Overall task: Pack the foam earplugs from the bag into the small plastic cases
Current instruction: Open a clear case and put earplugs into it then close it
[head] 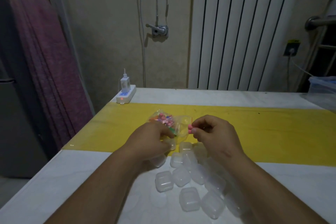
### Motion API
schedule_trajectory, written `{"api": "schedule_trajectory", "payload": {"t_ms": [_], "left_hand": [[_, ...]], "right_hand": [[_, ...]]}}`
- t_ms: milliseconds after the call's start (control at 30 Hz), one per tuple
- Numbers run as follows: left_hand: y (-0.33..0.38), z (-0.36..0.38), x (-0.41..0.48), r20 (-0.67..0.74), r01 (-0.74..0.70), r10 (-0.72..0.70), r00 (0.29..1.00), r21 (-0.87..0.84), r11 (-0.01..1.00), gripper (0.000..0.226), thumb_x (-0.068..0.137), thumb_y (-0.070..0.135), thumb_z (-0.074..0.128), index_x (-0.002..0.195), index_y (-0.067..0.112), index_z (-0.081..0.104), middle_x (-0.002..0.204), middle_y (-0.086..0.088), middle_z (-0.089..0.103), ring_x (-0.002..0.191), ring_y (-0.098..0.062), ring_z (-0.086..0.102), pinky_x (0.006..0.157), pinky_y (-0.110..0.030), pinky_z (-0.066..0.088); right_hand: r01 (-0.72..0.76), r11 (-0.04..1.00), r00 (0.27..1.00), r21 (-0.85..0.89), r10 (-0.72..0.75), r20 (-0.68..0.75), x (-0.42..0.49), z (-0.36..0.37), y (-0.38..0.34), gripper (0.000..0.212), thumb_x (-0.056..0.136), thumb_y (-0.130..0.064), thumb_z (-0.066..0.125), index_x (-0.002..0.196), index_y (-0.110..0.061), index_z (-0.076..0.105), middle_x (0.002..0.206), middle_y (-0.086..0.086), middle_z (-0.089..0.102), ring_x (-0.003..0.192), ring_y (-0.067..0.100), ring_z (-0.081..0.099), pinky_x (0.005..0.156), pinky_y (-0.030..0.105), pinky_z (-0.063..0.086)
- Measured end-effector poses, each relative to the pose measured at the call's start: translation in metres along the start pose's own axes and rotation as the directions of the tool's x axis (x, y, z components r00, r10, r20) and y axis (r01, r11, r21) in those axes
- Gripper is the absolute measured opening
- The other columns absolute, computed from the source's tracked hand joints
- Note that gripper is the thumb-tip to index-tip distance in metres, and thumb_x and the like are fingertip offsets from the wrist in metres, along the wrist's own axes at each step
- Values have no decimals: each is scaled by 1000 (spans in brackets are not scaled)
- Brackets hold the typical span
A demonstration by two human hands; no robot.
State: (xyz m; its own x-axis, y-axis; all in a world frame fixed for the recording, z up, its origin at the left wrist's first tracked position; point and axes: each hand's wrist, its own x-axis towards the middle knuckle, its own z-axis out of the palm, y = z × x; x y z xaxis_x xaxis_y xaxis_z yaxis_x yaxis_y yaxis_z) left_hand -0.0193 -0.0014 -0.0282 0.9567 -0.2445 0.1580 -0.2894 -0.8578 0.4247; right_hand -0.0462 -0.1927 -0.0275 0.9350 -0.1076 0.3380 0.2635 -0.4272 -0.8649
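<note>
Over yellow strip (272, 132) | right hand (216, 132) pinches pink earplugs (190, 130) | left hand (152, 141) grip unclear beside bag (164, 120)

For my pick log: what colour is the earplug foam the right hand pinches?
Pink: earplug foam pinched by the right hand, head view.

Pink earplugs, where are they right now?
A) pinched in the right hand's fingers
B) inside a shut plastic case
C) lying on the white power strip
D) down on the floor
A: the right hand pinches the pink earplugs at its fingertips, just beside the clear bag.
</note>
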Motion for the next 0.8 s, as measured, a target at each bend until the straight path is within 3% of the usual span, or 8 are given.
{"api": "schedule_trajectory", "payload": {"t_ms": [233, 333, 400, 467, 567, 667, 800], "left_hand": [[0, 5, 2, 21, -56, 55, 998, 35, 998, 38, 76, 32, 74, 114, 32, 69, 109, 13, 67, 99, -8, 59, 81, -22, 48], [-2, 5, 4, -57, -37, 25, 998, -223, 974, 26, 77, 19, 75, 101, 29, 73, 96, 12, 69, 86, -6, 62, 76, -20, 50], [-2, 2, 5, -108, -54, -10, 994, -572, 819, 21, 83, 10, 72, 99, 24, 73, 97, 6, 71, 85, -7, 65, 77, -20, 53], [2, -2, 3, -75, -53, -17, 997, -834, 550, 21, 92, 4, 61, 106, 16, 70, 99, -3, 71, 85, -14, 68, 78, -27, 56], [9, -5, 0, 17, 8, 40, 999, -977, 211, 24, 96, 1, 47, 111, 6, 65, 101, -18, 68, 83, -28, 67, 73, -31, 59], [11, -5, 1, 37, 30, 54, 998, -992, 119, 26, 96, -1, 42, 109, 2, 64, 101, -23, 66, 74, -31, 68, 66, -31, 60], [10, -4, 3, -15, -18, 14, 1000, -979, 202, 25, 96, -1, 44, 103, 6, 67, 91, -22, 61, 55, -22, 59, 50, -26, 51]], "right_hand": [[0, 1000, 1000, -25, 0, 6, 2, 0, 2, 21, 82, -10, 75, 74, -28, 68, 79, -16, 74, 75, -1, 68, 73, 26, 56], [3, 999, 1000, -37, -3, 2, 1, 0, 1, 22, 84, -10, 73, 73, -29, 67, 78, -16, 74, 75, -1, 67, 72, 26, 56], [-2, 998, 1000, -64, 1, -16, 2, 0, 0, 21, 85, -14, 73, 74, -29, 66, 78, -17, 74, 74, -1, 67, 73, 29, 57], [-6, 997, 999, -71, 4, -37, 2, 0, -1, 19, 86, -15, 72, 75, -29, 66, 77, -19, 73, 74, -2, 67, 74, 30, 58], [18, 998, 998, -58, -21, -56, 1, 0, -2, 17, 87, -19, 72, 77, -30, 64, 76, -15, 72, 71, 2, 67, 71, 34, 57], [17, 1000, 999, -26, -19, -45, -1, 1, -7, 15, 91, -24, 68, 88, -36, 58, 80, -8, 70, 62, 6, 67, 67, 38, 59], [7, 1000, 1000, 24, -7, -19, 0, 1, -11, 23, 88, -8, 66, 79, -30, 71, 74, -5, 72, 66, 10, 70, 74, 43, 60]]}}
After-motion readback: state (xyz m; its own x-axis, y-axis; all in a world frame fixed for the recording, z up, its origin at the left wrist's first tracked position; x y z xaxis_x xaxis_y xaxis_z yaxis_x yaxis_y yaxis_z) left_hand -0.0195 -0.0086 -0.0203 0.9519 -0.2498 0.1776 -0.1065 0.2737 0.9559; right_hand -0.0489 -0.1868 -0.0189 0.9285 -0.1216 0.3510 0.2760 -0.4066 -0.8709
